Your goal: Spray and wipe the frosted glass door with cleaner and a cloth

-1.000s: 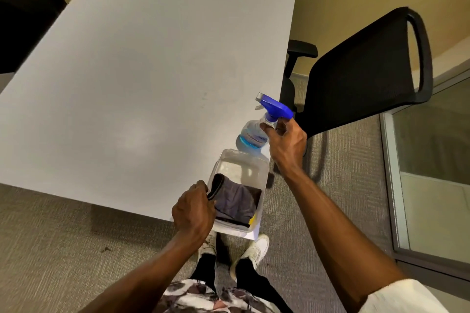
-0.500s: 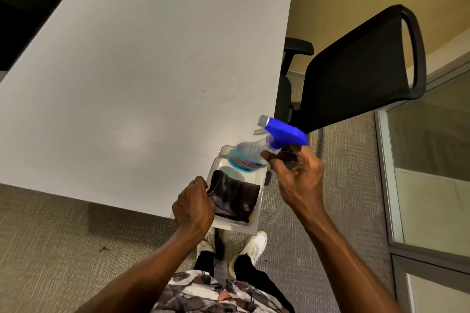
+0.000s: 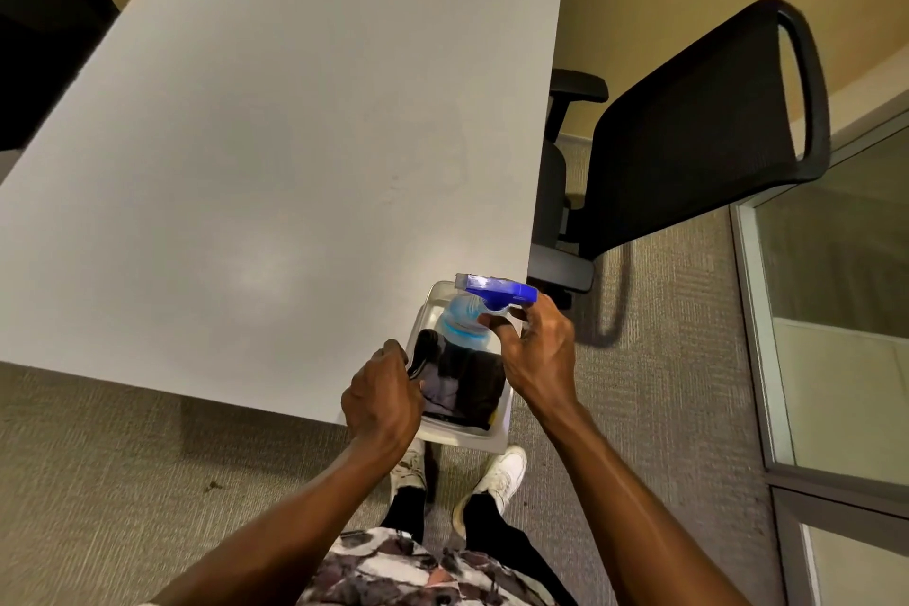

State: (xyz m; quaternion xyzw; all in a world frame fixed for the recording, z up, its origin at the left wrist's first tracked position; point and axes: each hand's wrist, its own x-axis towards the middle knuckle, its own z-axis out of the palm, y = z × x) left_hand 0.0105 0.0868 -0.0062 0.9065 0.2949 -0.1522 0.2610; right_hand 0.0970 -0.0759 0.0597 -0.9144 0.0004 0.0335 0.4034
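A: Right hand [image 3: 536,349], status?

B: Fingers closed around the neck of the spray bottle [image 3: 472,312], just under its blue trigger head [image 3: 497,290]. Bottle tilted, base pointing down into the clear plastic bin [image 3: 484,438] at the table [image 3: 246,138] corner. 1 s ago it stood upright at the bin's far end; 0.5 s ago it was lifted and swung sideways. Now it hangs lower and closer to the body, over the bin.

A: Left hand [image 3: 383,401]?

B: Closed on the bin's left rim and on the edge of the dark cloth [image 3: 462,384] bunched there. Cannot tell whether it pinches cloth, rim or both. Position unchanged across all 3 frames; cloth not yet out.

A: Meaning for the task?

B: Judgement: cleaner is in hand, cloth comes next. The frosted glass door [image 3: 836,335] stands at right, beyond the black office chair [image 3: 688,138], well apart from both hands, so no spraying has begun
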